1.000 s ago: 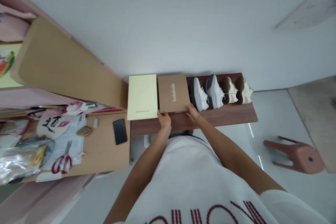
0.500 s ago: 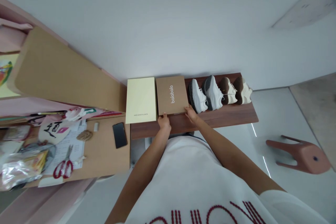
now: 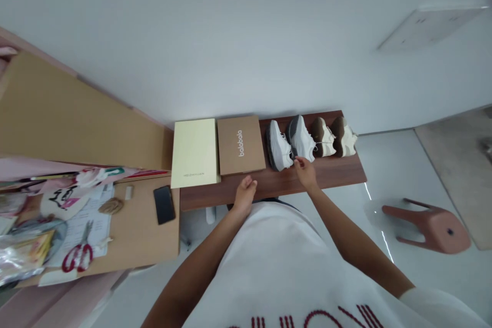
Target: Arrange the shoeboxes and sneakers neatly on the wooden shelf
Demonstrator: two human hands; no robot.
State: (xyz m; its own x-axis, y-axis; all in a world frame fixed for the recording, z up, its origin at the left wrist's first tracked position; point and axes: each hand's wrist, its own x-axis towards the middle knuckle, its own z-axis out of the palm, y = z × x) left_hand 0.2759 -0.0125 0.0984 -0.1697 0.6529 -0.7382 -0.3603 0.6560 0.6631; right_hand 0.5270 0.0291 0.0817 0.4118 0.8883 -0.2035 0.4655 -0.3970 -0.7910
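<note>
Just below the centre of the frame, the right hand reaches up toward the heel ends of the white sneaker and the grey-and-white sneaker, its fingertips at or just short of the gap between the two; the fingers look loosely curled and hold nothing, though whether they actually touch a shoe cannot be told. Both sneakers stand on the dark wooden shelf with their long axes running up the frame, from the near edge toward the white wall, so the heels are the ends facing the hand. The left hand hovers lower and to the left, over the shelf's bare front strip, fingers relaxed and slightly bent, gripping nothing; it lies just below the brown box (printed "balabala") and apart from it. The right hand is clearly the nearer one to the shoes. Left of the brown box, side by side with it, lies a pale yellow box. Right of the grey-and-white sneaker stands a brown-and-cream pair. At centre left, a black phone rests on the light desk.
</note>
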